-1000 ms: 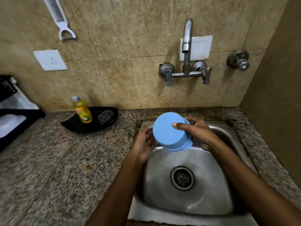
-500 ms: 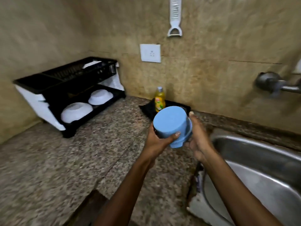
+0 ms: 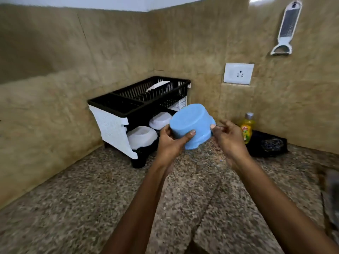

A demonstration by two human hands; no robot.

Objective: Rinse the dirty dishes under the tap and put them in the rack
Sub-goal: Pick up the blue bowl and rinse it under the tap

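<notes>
A blue plastic bowl (image 3: 190,123) hangs bottom-up above the granite counter, tilted toward me. My left hand (image 3: 170,142) grips its near side, thumb across the base. My right hand (image 3: 227,138) sits at the bowl's right rim; its thumb touches the edge and the fingers are loosely spread. The black and white two-tier dish rack (image 3: 128,107) stands in the corner just behind the bowl. Two white bowls (image 3: 143,137) lie upside down on its lower tier, and a white plate (image 3: 157,86) stands in the upper tier.
A yellow dish-soap bottle (image 3: 246,129) stands on a black tray (image 3: 266,145) with a scrubber, right of my hands. On the wall are a white socket (image 3: 238,73) and a hanging peeler (image 3: 288,28). The sink edge (image 3: 332,189) shows at far right.
The view swung left from the sink to the rack corner. The blue bowl travelled with both hands from over the sink to in front of the rack; the left hand took over the grip.
</notes>
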